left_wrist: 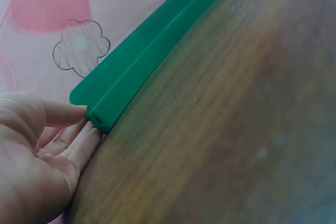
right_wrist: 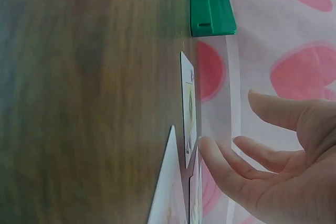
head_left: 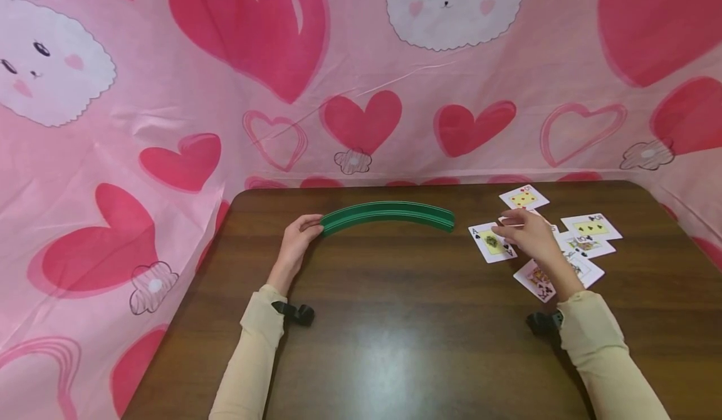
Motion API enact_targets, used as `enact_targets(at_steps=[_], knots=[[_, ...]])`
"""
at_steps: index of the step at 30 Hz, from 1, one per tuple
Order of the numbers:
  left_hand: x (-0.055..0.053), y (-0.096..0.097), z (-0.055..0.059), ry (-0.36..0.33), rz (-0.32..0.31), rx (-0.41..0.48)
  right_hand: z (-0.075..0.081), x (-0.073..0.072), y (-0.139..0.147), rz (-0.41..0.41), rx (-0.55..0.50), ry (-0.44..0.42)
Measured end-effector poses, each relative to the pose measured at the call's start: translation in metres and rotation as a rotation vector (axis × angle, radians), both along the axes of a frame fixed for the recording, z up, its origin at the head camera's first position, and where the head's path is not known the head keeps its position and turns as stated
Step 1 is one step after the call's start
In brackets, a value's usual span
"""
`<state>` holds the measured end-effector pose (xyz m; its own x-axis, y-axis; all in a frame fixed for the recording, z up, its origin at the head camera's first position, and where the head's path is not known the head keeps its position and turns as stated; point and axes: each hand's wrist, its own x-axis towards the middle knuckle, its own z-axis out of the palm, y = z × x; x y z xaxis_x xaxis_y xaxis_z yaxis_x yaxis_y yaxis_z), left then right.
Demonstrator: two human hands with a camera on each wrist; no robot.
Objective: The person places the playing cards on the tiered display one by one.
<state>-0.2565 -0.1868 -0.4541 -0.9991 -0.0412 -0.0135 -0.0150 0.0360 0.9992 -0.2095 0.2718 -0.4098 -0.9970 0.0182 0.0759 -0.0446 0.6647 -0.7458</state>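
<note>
A curved green playing-card holder (head_left: 389, 210) lies on the table with its long groove facing up. My left hand (head_left: 298, 238) pinches its left end between thumb and fingers; the left wrist view shows the thumb (left_wrist: 65, 114) against that end of the holder (left_wrist: 152, 51). Over the loose playing cards to the right hovers my right hand (head_left: 530, 235), its fingers parted and nothing held. Closest to its fingertips is the ace of spades card (head_left: 484, 251), lying face up. The right wrist view shows this ace (right_wrist: 189, 114) below the fingers, apart from the holder's right end (right_wrist: 212, 9).
Several face-up cards surround the right hand: a diamond card (head_left: 523, 198) at the back, a black-suit card (head_left: 592, 227) at right, a king (head_left: 536, 281) in front. Some overlap. Pink heart-patterned cloth (head_left: 417, 125) hangs behind the brown table (head_left: 383, 320).
</note>
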Motion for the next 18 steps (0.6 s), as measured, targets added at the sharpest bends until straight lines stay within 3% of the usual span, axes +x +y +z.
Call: enact_targets(at_steps=[6,11,18], knots=[[-0.001,0.000,-0.001,0.005,-0.001,-0.041,-0.004,0.000,0.001,0.020,0.030,-0.016],[0.000,0.000,0.000,-0.012,0.006,-0.057,-0.004,-0.001,-0.002,0.106,0.053,-0.049],[0.009,0.003,0.015,-0.036,-0.017,-0.054,-0.010,-0.004,-0.006,0.172,0.192,0.001]])
